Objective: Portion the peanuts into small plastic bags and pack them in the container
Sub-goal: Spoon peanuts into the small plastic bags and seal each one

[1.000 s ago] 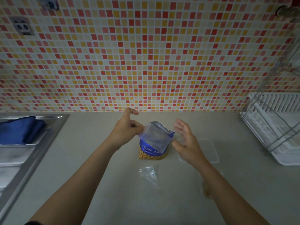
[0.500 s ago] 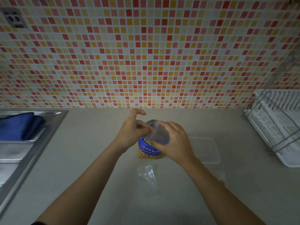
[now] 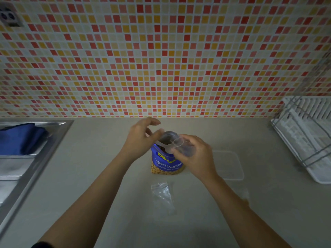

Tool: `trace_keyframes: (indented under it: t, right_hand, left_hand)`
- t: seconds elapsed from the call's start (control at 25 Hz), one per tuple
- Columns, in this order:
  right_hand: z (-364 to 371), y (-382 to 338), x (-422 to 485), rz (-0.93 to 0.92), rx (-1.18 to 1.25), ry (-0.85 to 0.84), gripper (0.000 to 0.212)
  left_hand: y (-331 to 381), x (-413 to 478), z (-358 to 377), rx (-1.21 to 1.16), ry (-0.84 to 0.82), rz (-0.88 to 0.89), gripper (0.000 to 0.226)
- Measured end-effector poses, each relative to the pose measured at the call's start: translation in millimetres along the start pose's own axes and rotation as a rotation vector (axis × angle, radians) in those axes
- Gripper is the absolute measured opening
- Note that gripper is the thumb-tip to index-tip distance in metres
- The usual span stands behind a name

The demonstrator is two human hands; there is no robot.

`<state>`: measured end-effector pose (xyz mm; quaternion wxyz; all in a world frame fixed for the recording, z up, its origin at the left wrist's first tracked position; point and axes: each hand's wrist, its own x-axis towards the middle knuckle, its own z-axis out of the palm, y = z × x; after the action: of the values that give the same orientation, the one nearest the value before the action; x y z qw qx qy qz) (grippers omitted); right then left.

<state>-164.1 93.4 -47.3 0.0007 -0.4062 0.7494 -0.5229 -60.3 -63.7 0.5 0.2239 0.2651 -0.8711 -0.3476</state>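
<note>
Centre of counter (image 3: 100, 158): peanut bag (image 3: 167, 166) upright, mouth open. Left hand (image 3: 140, 140) pinches the rim at 10 o'clock, forefinger lifted clear. Right hand (image 3: 194, 155) has its fingers clamped on the rim at 2 o'clock. Small clear bag (image 3: 162, 193) lies flat at 6 o'clock. Container (image 3: 231, 165) at 3 o'clock, sink (image 3: 35, 169) at 9 o'clock.

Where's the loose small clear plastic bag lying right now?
Head view: the small clear plastic bag lies on the grey countertop, centre of frame, just nearer the camera than the blue peanut packet.
</note>
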Motion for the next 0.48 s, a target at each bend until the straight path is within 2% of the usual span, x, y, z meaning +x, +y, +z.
trace_keyframes:
  t: [0.04, 0.12, 0.2, 0.32, 0.4, 0.48]
  right_hand:
    - [-3, 4, 1, 0.096, 0.081, 0.006, 0.044]
    - [-6, 13, 2, 0.282, 0.24, -0.018, 0.04]
    - [-3, 23, 1, 0.383, 0.34, -0.059, 0.034]
    - [2, 30, -2, 0.43, 0.388, -0.107, 0.031]
    - [2, 33, -3, 0.434, 0.39, -0.107, 0.034]
    - [1, 35, -3, 0.427, 0.405, -0.11, 0.032]
  left_hand:
    - [-8, 5, -1, 0.177, 0.04, 0.003, 0.031]
    - [-25, 13, 0, 0.361, -0.02, -0.178, 0.042]
    - [-34, 14, 6, 0.284, -0.083, -0.29, 0.038]
    - [-29, 10, 16, 0.08, -0.051, -0.17, 0.02]
    - [-16, 6, 18, 0.077, -0.054, -0.039, 0.017]
    - [-6, 4, 14, 0.069, 0.016, 0.063, 0.018]
